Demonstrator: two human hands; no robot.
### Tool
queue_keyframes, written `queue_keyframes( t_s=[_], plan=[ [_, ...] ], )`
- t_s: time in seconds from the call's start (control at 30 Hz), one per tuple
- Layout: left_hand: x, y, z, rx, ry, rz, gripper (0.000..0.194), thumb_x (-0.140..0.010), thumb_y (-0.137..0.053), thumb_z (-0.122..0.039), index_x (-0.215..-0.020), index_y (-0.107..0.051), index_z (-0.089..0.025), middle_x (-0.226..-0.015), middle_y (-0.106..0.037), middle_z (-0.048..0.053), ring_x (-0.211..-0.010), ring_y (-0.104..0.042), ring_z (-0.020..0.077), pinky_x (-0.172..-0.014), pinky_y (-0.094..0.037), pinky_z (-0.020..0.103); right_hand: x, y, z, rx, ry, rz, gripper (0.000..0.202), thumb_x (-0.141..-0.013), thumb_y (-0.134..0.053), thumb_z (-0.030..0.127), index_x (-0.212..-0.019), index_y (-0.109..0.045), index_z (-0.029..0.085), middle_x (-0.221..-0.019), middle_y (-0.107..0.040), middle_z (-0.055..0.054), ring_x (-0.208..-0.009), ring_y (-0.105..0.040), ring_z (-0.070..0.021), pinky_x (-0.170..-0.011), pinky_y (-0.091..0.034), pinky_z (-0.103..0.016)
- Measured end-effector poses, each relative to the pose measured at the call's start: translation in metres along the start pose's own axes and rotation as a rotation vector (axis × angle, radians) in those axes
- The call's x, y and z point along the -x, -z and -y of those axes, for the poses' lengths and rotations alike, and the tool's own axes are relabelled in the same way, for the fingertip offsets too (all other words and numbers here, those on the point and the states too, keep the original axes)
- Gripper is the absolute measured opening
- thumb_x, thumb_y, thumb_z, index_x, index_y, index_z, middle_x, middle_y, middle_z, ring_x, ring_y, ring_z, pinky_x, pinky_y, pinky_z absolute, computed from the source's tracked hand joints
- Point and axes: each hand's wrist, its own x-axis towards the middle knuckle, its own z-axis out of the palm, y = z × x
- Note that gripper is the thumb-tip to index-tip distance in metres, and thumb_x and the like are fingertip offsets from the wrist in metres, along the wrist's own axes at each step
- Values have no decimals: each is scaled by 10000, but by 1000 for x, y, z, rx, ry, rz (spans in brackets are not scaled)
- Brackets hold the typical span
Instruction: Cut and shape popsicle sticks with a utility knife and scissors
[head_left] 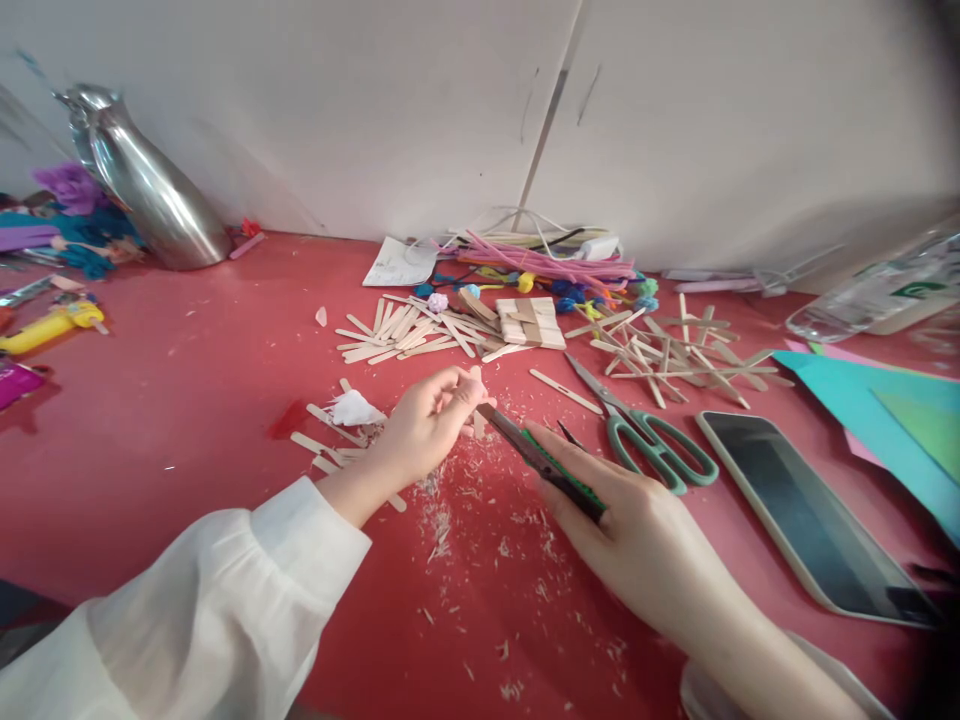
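Near the middle of the table, my left hand is closed in a pinch. What sits between its fingertips is too small and hidden to make out. My right hand grips a green and black utility knife, its blade extended and pointing at the left fingertips. Wood shavings are scattered on the red table below both hands. Several craft sticks and a crumpled white tissue lie beside my left wrist. Green-handled scissors rest just beyond my right hand.
Behind the hands lie piles of craft sticks, a stick bundle and pink pipe cleaners. A phone and coloured paper are at the right, near a clear bottle. A steel jug stands back left.
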Motion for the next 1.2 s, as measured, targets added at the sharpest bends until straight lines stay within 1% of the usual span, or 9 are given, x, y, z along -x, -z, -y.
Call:
queue_keyframes(
  t_s=[0.1,0.17,0.23,0.4,0.53,0.77,0.9,1.13,1.2],
  plan=[
    [-1,4,2,-152,-48,-59,314,-871,-443,-445,-773,-561,-171,-752,-625,33,-650,-584,119,-644,-488,254,1,-1,1,65,50,-28,375,-801,-457,184,-1135,-620,134,-902,-737,-70,-642,-693,-177,-409,-514,-238],
    [-2,7,1,-283,-124,-115,306,-870,-460,-395,-714,-589,-166,-727,-625,30,-671,-578,122,-645,-468,249,2,-2,1,106,79,-57,371,-810,-447,179,-1134,-621,132,-915,-735,-79,-682,-706,-199,-449,-542,-257],
    [-3,9,-1,-361,-181,-168,266,-856,-493,-331,-676,-598,-166,-714,-626,21,-671,-572,116,-642,-457,242,3,-3,1,143,100,-81,376,-819,-438,179,-1148,-612,131,-938,-729,-91,-674,-709,-215,-486,-562,-287],
    [-2,6,-4,-304,-196,-217,97,-800,-546,-200,-709,-564,-169,-652,-598,-18,-606,-560,85,-606,-455,205,4,-4,2,168,122,-110,365,-830,-438,180,-1146,-607,113,-921,-732,-93,-638,-707,-225,-464,-560,-302],
    [-1,4,-5,-285,-195,-222,81,-785,-543,-153,-711,-522,-179,-602,-571,-35,-539,-550,72,-536,-452,181,5,-3,6,148,121,-107,356,-842,-439,188,-1149,-603,109,-888,-737,-86,-601,-702,-213,-438,-547,-283],
    [0,2,-5,-284,-205,-203,89,-798,-525,-137,-726,-501,-184,-584,-590,-39,-522,-584,70,-512,-473,163,5,-3,12,137,132,-125,365,-851,-412,168,-1138,-606,53,-879,-733,-120,-515,-681,-208,-401,-534,-285],
    [0,0,-7,-302,-209,-219,92,-798,-529,-137,-724,-502,-184,-590,-600,-37,-534,-601,75,-516,-485,161,4,-6,15,112,144,-131,375,-853,-403,165,-1131,-601,10,-865,-728,-149,-524,-681,-217,-395,-529,-286],
    [1,-1,-8,-344,-214,-238,89,-797,-533,-151,-721,-501,-186,-595,-600,-35,-535,-606,77,-510,-485,160,8,-11,18,94,152,-146,381,-863,-390,166,-1132,-587,-19,-729,-714,-135,-509,-669,-220,-452,-549,-317],
    [1,-1,-7,-356,-221,-241,83,-796,-535,-156,-725,-503,-186,-600,-600,-35,-537,-604,77,-512,-481,161,10,-13,18,97,163,-159,379,-866,-385,164,-1126,-588,-24,-682,-700,-122,-507,-665,-221,-437,-542,-317]
  ],
)
